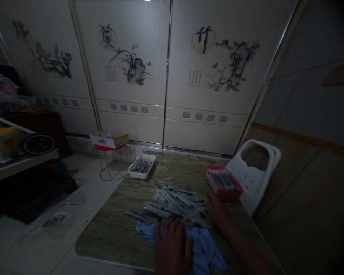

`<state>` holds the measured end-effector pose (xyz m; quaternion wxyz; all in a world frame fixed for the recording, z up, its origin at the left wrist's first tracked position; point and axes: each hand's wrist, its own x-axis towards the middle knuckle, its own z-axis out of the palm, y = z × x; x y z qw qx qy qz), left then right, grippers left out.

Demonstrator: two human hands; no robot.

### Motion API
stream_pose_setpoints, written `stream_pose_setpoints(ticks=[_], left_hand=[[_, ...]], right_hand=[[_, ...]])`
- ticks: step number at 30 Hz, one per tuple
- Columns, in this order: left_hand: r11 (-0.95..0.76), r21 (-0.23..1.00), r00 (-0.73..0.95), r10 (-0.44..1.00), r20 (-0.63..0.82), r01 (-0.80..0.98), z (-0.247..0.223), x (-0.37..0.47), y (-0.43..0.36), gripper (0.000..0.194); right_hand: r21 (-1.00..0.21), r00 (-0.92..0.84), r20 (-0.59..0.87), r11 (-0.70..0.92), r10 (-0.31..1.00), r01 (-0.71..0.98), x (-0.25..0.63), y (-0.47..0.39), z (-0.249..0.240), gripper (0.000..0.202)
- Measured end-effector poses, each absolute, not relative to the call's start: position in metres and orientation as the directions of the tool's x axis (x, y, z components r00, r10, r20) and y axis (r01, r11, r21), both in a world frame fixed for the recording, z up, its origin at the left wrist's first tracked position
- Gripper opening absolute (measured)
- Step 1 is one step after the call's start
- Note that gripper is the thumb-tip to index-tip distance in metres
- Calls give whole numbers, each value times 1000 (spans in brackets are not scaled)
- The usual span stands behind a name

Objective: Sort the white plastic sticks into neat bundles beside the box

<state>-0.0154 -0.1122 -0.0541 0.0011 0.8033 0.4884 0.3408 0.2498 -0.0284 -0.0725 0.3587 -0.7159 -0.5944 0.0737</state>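
A loose pile of pens (pixel 177 202), pale and translucent with dark ends, lies across the middle of the table. My left hand (pixel 171 244) rests palm down with fingers apart, on a crumpled blue cloth (pixel 203 248) at the near side of the pile. Its fingertips reach the closest pens. At the pile's right edge is my right hand (pixel 218 212), its fingers bent in toward the pens. Dim light and the back of the hand hide whether anything is between them. A red box (pixel 225 194) packed with similar pens stands just beyond it.
A white tray (pixel 141 175) of pens sits at the table's (pixel 109 229) far left. Behind it, an open carton (pixel 109 142) rests on a red stool (pixel 101 148). A white plastic chair (pixel 255 172) stands on the right. Sliding panels (pixel 132 126) close off the back.
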Motion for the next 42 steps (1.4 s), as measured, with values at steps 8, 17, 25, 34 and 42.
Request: stream_pose_setpoints(ticks=[8,17,25,34,42], left_hand=[[-472,408,262,842,472,781,-37,-14,-123,29],[-429,406,239,866,439,807,-31,-14,-132,26],[-446,411,251,859,446,795,-23,-18,-138,25],[-428,445,229,871,434,786,-29,-19,-139,23],[-468,460,237,848,474,755,-28,-24,-143,25]], right_hand=[[-656,143,331,118,933,745,219,-44,-63,46],[-781,328,387,117,862,613,206,-79,-58,48],[-583,212,386,59,898,811,207,-119,-59,38],[-442,120,421,87,899,893,198,-122,-64,30],[-454,105,397,95,912,886,188,-114,-49,21]])
